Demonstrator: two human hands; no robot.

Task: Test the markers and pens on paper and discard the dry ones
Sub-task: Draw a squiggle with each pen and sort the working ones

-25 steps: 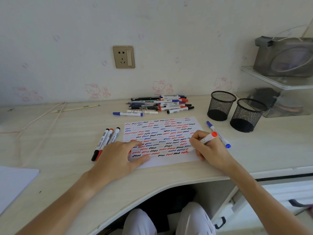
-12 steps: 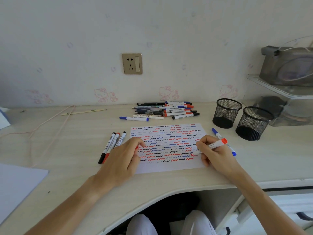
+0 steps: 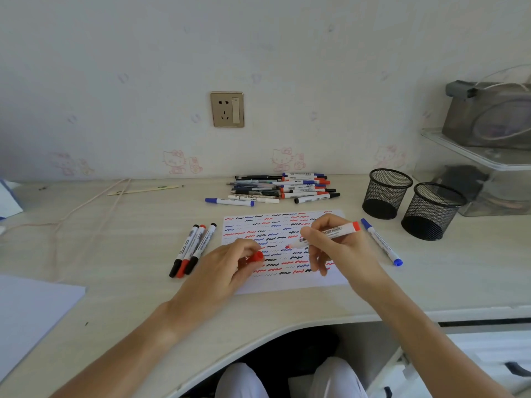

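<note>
Our right hand (image 3: 339, 248) gripped the red marker (image 3: 324, 235) just above the paper (image 3: 287, 282), tip bare and aimed left, while our left hand (image 3: 227, 271) pinched its red cap (image 3: 256, 257) close by, likely so the two could meet. The sheet was crowded with red, blue and black squiggles. Three markers (image 3: 192, 249) lay left of it, a blue marker (image 3: 380, 241) right, and the untested pile (image 3: 284, 186) behind.

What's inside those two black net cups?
Nothing shows inside the two mesh cups: through the netting only their dark bottoms appear, and no pens stick out above the rims. The very bottom is too shadowed to tell if something small lies there.
</note>
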